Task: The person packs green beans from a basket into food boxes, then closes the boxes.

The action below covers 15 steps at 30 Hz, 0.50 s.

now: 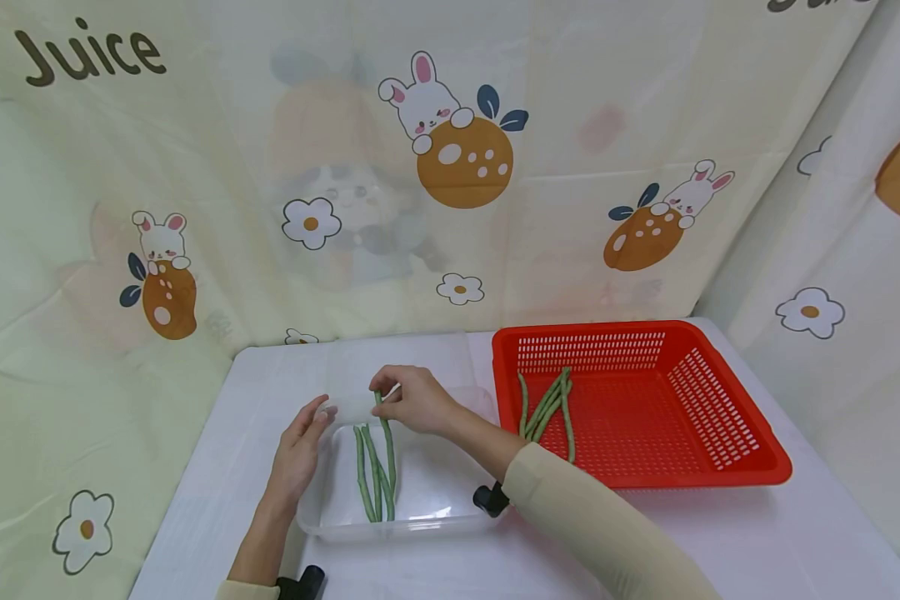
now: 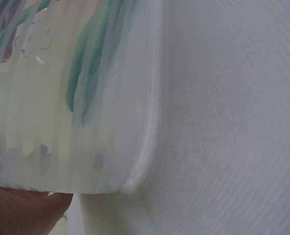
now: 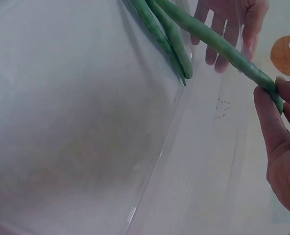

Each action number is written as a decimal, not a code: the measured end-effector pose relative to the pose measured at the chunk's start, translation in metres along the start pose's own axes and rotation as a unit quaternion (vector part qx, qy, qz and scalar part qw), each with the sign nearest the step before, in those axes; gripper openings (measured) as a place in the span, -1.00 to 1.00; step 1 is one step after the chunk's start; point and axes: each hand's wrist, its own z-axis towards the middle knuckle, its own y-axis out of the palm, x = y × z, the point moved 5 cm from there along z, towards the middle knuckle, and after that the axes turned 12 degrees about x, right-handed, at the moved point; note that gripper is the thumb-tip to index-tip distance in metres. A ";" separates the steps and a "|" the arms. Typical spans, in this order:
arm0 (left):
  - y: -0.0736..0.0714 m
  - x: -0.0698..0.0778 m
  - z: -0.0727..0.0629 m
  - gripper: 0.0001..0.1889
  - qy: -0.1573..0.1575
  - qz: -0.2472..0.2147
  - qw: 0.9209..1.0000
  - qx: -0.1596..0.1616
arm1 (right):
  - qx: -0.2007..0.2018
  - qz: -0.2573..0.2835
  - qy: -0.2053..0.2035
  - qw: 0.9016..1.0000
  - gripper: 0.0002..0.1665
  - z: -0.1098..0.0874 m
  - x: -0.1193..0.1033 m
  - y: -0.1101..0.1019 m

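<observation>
Beans (image 1: 362, 471): plain green. Container (image 1: 450, 475): clear, colourless. Basket (image 1: 645, 425): solid red, patterned with slots. Table cover (image 1: 765, 542): white. Sleeves (image 1: 600, 525): plain beige. Wrist devices (image 1: 491, 500): black. Backdrop cloth (image 1: 555, 275): pale cream, printed with pink-eared white rabbits (image 1: 425, 108), orange-brown fruit (image 1: 465, 171) spotted white, dark blue leaves (image 1: 487, 102), white flowers (image 1: 311, 223) with orange-brown centres, and dark brown "Juice" lettering (image 1: 96, 58).

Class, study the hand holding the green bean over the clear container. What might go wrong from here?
1. The right hand pinches the held bean near one end, so it might slip or swing.
2. That bean's lower part runs close to the other beans in the container, and might nudge them askew.
3. The black wrist device appears near the container's corner, and might bump it.
</observation>
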 end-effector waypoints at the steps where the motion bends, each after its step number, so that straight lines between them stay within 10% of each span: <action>1: 0.000 0.000 0.000 -0.45 0.000 0.000 1.000 0.000 | -0.004 -0.002 0.000 1.000 -0.69 0.000 0.000 0.001; 15: 0.000 0.000 0.000 -0.47 0.004 -0.002 1.000 0.001 | -0.085 -0.063 0.003 0.994 -0.74 -0.005 0.005 0.010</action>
